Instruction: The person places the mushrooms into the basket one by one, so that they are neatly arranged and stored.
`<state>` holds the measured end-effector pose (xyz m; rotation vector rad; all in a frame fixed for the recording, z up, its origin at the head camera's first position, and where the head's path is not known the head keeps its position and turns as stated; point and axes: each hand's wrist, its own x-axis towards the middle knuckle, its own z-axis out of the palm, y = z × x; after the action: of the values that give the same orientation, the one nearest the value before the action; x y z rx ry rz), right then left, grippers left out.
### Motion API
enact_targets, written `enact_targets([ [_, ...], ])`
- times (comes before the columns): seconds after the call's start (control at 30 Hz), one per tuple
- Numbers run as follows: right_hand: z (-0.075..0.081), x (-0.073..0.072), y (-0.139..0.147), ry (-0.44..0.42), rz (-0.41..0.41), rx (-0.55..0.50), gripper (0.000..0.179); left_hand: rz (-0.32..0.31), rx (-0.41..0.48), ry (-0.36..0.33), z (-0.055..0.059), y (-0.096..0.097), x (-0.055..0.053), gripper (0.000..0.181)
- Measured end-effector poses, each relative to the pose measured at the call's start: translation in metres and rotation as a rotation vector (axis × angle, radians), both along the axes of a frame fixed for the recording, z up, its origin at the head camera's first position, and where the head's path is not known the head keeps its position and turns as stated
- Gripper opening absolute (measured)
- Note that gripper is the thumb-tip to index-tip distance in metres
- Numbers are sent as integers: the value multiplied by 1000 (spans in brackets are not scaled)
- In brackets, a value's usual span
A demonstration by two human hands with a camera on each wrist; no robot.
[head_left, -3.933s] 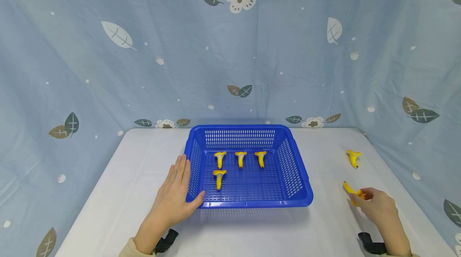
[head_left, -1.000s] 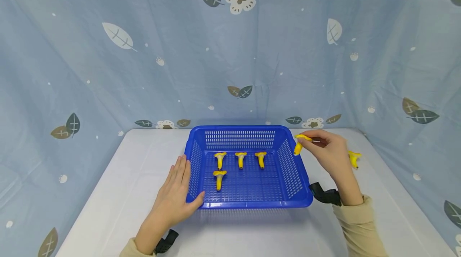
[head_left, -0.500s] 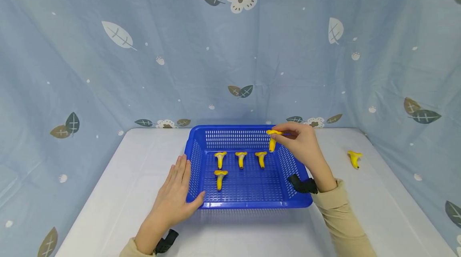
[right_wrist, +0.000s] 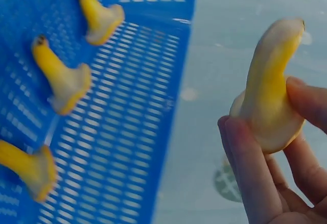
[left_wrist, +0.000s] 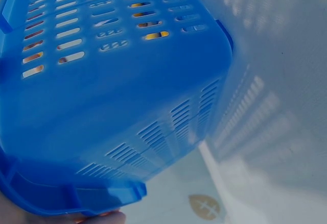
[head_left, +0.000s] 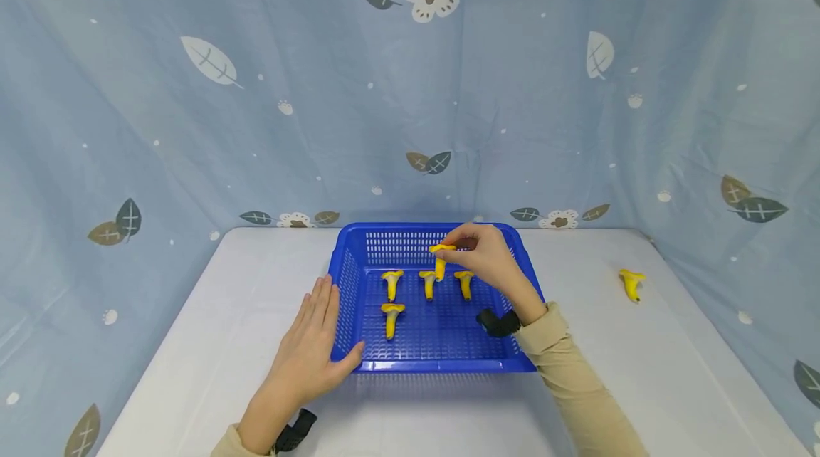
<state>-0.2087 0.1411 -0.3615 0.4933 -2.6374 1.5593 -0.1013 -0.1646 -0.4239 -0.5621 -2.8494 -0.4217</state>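
Observation:
In the head view my right hand [head_left: 485, 256] pinches a yellow chanterelle mushroom [head_left: 440, 269] by its cap, stem down, over the back part of the blue plastic basket [head_left: 435, 366]. The right wrist view shows thumb and fingers around the pale, flared cap of this chanterelle [right_wrist: 271, 86]. Three chanterelles form a row inside the basket, the left one [head_left: 392, 286] with another chanterelle [head_left: 391, 320] in front of it. My left hand [head_left: 312, 343] lies with straight fingers along the basket's left rim, its thumb at the front left corner.
One more chanterelle [head_left: 631, 285] lies on the white table [head_left: 615, 343] to the right of the basket. A blue patterned curtain [head_left: 320, 87] hangs behind the table. The basket's perforated walls rise around the mushrooms.
My right hand has picked up a chanterelle from the right of the table and carried it left over the basket's right side to above its middle. My left hand has stayed in place.

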Motion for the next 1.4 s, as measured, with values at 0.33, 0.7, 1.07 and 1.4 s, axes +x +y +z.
enact_targets([
  [0.33, -26, -11, -2, -100, 141, -18, 12, 4, -4, -5, -1, 0, 0, 97],
  [0.7, -37, -12, -8, -73, 269, 123, 13, -7, 13, 30, -1, 0, 1, 95],
  [1.07, -48, -13, -8, -183, 348, 253, 19, -6, 14, 49, -2, 2, 1, 95],
  [1.4, -52, -12, -13, -217, 389, 331, 22, -7, 4, 35, 0, 1, 1, 95],
])
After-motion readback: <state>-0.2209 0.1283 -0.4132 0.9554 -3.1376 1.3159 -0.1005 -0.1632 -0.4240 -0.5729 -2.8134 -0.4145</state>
